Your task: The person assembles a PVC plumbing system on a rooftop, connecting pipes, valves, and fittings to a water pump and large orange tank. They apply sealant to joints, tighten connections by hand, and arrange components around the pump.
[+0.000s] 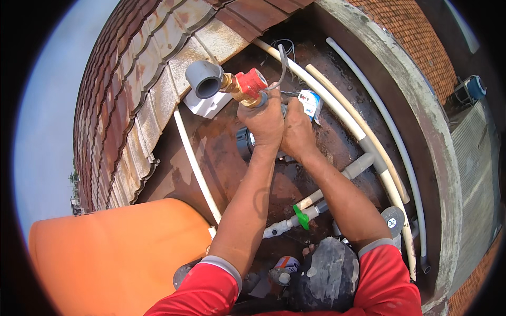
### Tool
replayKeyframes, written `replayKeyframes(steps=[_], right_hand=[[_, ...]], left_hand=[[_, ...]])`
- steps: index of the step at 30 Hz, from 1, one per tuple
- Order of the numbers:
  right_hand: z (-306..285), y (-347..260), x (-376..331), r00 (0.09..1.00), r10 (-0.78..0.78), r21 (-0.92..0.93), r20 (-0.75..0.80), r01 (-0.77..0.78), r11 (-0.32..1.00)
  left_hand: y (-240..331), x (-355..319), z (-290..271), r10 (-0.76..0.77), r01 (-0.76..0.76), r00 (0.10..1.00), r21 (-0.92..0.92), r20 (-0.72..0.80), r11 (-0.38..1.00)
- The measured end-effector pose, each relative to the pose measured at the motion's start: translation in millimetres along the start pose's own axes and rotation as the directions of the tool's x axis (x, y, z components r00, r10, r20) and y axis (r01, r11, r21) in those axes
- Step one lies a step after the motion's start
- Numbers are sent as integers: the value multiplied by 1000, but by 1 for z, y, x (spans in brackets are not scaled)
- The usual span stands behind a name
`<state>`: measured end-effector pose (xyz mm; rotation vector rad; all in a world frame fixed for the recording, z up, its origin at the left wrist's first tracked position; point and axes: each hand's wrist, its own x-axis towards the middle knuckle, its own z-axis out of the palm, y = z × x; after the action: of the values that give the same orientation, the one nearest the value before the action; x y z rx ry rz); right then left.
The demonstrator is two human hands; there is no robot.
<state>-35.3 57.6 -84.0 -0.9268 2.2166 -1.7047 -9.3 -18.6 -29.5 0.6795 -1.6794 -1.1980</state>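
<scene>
My left hand (pixel 263 120) is closed just under a brass pipe fitting (pixel 246 96), gripping its lower end. On that fitting sit a red switch-like block (pixel 252 80) and a grey plastic pipe elbow (pixel 204 79) whose mouth faces me. A grey cable (pixel 284 66) loops from the red block. Pressed against the left hand, my right hand (pixel 299 131) is closed too; a bit of grey shows by its fingers, but what it holds is hidden. Below my left wrist, a black round part (pixel 244 143) is partly covered by the hands.
An orange tank (pixel 121 253) fills the lower left. White pipe (pixel 342 116) curves along the right beside a concrete wall (pixel 443 158). A green-handled valve (pixel 301 217) lies in a pipe run near my knee (pixel 329 274). Rusty roof tiles (pixel 137 95) slope at left; a white box (pixel 208 105) lies beside them.
</scene>
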Motion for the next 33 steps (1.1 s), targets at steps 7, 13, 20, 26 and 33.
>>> replayKeyframes(steps=[7,13,20,26,33], right_hand=[[-2,1,7,997,44,-40,70,-42,998],[-7,-4,9,996,6,-43,88,-2,999],[-3,-2,5,999,-28,-34,40,29,999],[0,9,4,1000,-4,39,-3,4,999],[3,13,3,996,-79,-49,37,81,996]], left_hand=[[-2,14,-21,33,-18,957,-57,288,998],[-8,34,-41,29,57,852,-147,523,987],[-8,28,-41,55,23,883,-160,466,987],[7,-15,9,37,-55,991,-142,-128,988],[-21,2,2,174,-172,984,65,-27,983]])
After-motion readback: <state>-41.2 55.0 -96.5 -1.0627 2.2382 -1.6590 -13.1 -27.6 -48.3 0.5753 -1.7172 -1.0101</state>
